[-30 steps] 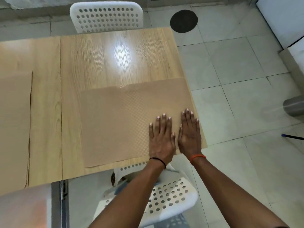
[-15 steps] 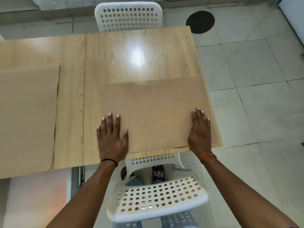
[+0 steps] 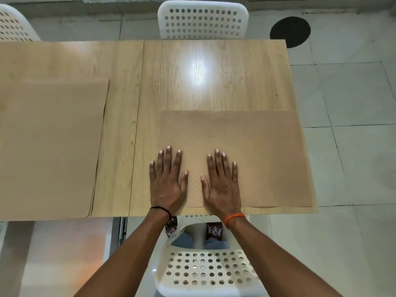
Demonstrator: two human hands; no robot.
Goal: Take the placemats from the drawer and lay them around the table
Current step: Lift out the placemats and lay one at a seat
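Pale floor tiles (image 3: 347, 103) surrounded the wooden bench (image 3: 192, 82). Left hand (image 3: 168, 183) and right hand (image 3: 222, 185) lay flat, fingers spread, on the lower-right placemat (image 3: 267, 157); placemat stack (image 3: 49, 146) sat left.

Wooden table (image 3: 214, 86), two tan placemats (image 3: 257, 157) flat on top.

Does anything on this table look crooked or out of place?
The tan textured placemat under both hands pokes slightly past the right edge of the light wooden table. The tan placemat stack at left lies flat, its layers slightly offset.
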